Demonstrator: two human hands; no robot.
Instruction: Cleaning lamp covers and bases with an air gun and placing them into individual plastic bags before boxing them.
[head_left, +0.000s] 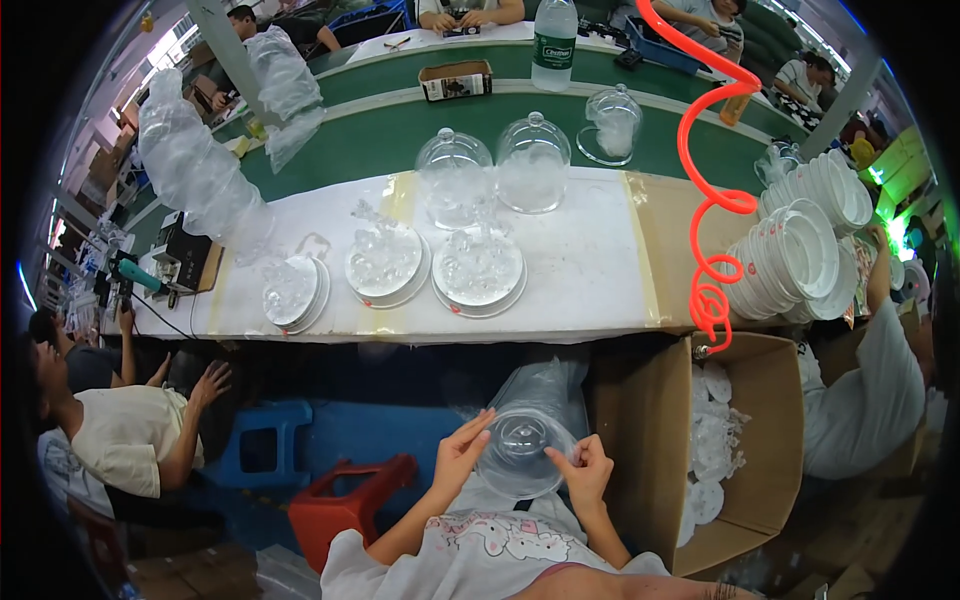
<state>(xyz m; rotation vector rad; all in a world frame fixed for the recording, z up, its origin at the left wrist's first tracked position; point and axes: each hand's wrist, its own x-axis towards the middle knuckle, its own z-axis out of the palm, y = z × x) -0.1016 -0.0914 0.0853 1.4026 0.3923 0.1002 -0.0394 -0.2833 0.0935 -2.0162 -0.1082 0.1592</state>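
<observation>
Over my lap I hold a clear plastic dome (520, 476), its round knob turned away from me and its opening toward me. My left hand (461, 455) lies along the dome's left rim with the fingers pressed together. On the right rim, my right hand (584, 474) pinches with thumb and fingers. A clear plastic bag (540, 386) spreads just beyond the dome. On the white worktable ahead, several round white bases (478, 268) carry clear ornaments. Two clear domes (534, 165) stand behind them, and a third dome (609, 128) sits farther right.
Stacked white bases (790, 262) lean at the table's right end. A red coiled air hose (692, 150) hangs before them. Beside my right arm stands a cardboard box (765, 430) of clear parts. Nested domes in plastic (190, 160) rise at left. A red stool (345, 500) is near my left arm.
</observation>
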